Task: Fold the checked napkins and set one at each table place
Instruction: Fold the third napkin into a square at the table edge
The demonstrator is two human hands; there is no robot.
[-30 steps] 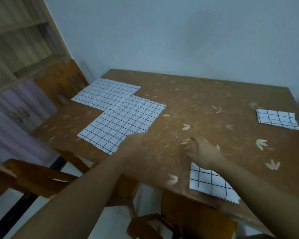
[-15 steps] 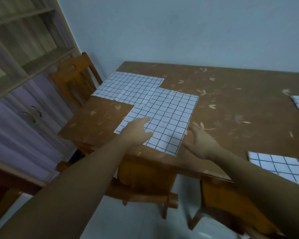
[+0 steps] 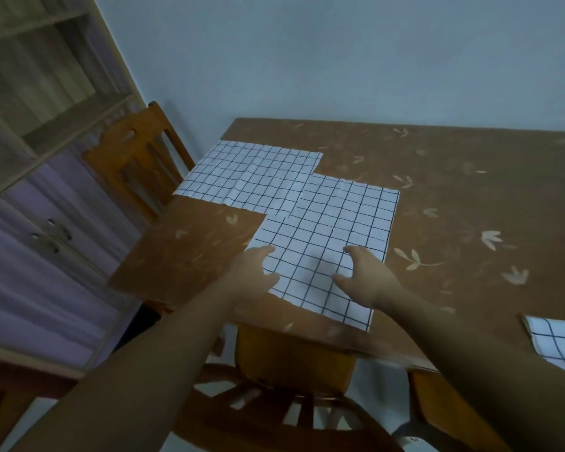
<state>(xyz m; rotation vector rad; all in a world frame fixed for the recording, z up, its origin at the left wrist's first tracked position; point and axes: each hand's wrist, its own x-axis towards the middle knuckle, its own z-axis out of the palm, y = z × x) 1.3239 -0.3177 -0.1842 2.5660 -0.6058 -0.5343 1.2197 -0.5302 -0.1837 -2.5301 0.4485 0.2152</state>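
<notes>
One spread napkin [image 3: 330, 236], left hand [image 3: 253, 277], right hand [image 3: 367, 277] at its sides

Right hand [image 3: 366, 278] is now clear of the folded napkin [image 3: 558, 340] and sits over the open checked napkin [image 3: 327, 223], near its right edge. Left hand [image 3: 253, 272] is now at its left edge. Fingers are loosely curved; contact with the cloth appears likely but is unconfirmed.

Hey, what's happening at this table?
A person is working on checked napkins at a brown wooden table. Their left hand and right hand are both open over the nearer unfolded white checked napkin, gripping nothing. A second unfolded napkin lies behind it, the two overlapping, and a folded napkin sits at the table's near right.
</notes>
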